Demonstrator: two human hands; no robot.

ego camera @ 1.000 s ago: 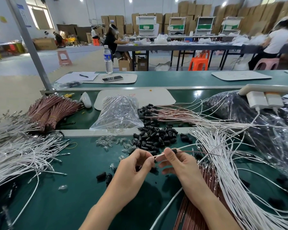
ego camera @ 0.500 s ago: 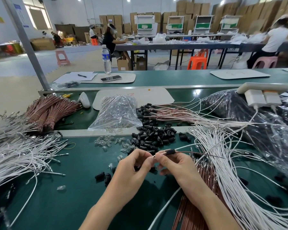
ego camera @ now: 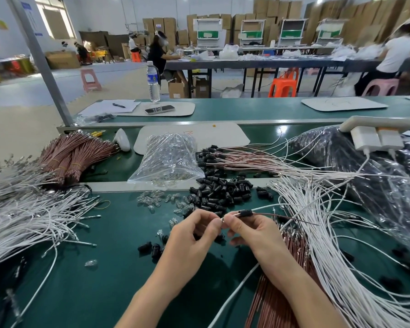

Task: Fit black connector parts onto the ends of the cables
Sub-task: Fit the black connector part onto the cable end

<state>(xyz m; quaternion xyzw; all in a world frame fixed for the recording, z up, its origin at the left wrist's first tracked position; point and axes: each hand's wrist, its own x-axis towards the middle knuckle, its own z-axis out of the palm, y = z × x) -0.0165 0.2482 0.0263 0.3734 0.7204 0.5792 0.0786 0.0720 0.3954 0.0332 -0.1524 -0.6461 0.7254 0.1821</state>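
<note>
Connector (ego camera: 245,213) sat threaded on paired cables (ego camera: 265,207), held above surface (ego camera: 104,268), just past right hand (ego camera: 253,233). Barely shifted from second ago; seating probably unfinished. Left hand (ego camera: 194,233) grip narrow, pinching cables' metal tips; right hand grip pinching cables beside them. Spare connector pile (ego camera: 220,190) lay just beyond.

The left hand (ego camera: 192,235) and right hand (ego camera: 253,233), two in all, pinch two cables (ego camera: 263,207). From the hands, one clear bag (ego camera: 168,159) and, farther, one water bottle (ego camera: 153,82) lie at 11 o'clock, two white plugs (ego camera: 365,138) at 2 o'clock. Black connector parts (ego camera: 220,190): too many to count.
</note>
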